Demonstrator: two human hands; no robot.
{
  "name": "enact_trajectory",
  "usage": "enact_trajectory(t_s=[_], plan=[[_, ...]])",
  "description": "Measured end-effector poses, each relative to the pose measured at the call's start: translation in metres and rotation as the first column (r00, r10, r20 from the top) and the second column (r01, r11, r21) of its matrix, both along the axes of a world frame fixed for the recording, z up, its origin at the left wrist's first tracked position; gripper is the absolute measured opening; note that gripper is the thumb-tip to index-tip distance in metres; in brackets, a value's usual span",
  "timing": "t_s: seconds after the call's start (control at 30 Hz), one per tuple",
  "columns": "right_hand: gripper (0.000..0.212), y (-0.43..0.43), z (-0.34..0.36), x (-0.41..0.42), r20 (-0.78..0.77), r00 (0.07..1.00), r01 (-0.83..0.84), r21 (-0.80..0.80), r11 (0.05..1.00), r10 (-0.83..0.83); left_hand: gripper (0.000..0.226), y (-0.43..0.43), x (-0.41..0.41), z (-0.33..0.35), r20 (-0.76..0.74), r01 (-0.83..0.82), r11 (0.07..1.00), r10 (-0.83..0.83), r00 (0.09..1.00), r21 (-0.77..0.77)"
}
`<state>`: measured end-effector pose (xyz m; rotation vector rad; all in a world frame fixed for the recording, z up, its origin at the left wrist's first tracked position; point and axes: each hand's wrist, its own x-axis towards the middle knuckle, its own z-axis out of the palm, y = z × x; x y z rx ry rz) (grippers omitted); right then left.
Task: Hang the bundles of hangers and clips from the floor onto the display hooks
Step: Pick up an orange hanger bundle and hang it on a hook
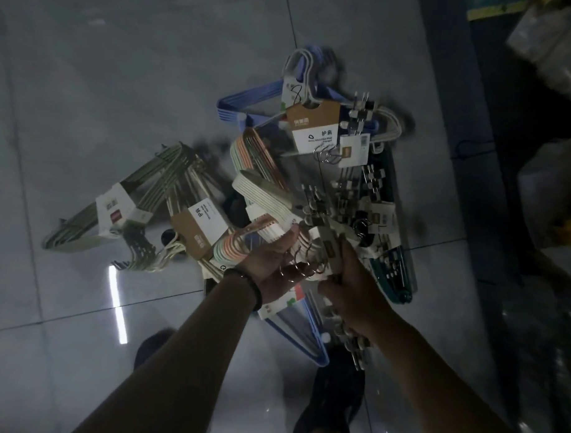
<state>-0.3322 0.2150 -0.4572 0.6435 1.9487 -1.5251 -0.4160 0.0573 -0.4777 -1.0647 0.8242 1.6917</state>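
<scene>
A pile of bundled hangers and clip hangers lies on the grey tiled floor (120, 81). A green-and-cream hanger bundle (116, 207) is at the left, a blue bundle (249, 108) at the top, and metal clip hangers (363, 186) at the right. My left hand (272, 264) holds a white hanger bundle (265, 206), palm up. My right hand (346, 289) grips a clip-hanger bundle (325, 250) by its metal hooks, just right of the left hand. No display hooks are in view.
My dark shoes (332, 402) stand just below the pile. Dark shelving (494, 126) with wrapped goods (552, 50) runs along the right edge. A bright light reflection (117, 304) streaks the tile at lower left.
</scene>
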Motion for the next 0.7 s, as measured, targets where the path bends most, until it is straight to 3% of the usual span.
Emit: enact_trajectory(t_s=[0.07,0.17,0.33,0.53,0.7], plan=[[0.093,0.003,0.004,0.0,-0.013,1.0,-0.022,-0.001,1.0,0.022,0.044,0.007,-0.002,0.0,0.008,-0.022,0.999,0.022,1.0,-0.04],[0.088,0.004,0.001,0.001,-0.061,0.995,0.071,-0.043,0.997,-0.074,0.032,0.015,-0.005,0.001,0.011,-0.04,0.996,0.041,0.999,-0.073],[0.079,0.006,-0.008,0.008,-0.112,0.99,0.101,0.109,0.989,-0.089,0.027,0.017,-0.001,0.004,-0.011,-0.092,0.996,0.092,0.996,-0.009],[0.046,0.012,-0.017,0.003,-0.028,1.0,-0.006,0.128,0.992,0.009,0.017,0.006,0.005,0.009,-0.086,-0.11,0.986,0.121,0.989,0.122],[0.065,0.032,-0.033,0.002,-0.07,0.992,-0.072,0.362,0.929,0.104,0.024,-0.017,0.011,-0.007,-0.077,-0.124,0.987,0.132,0.988,0.103]])
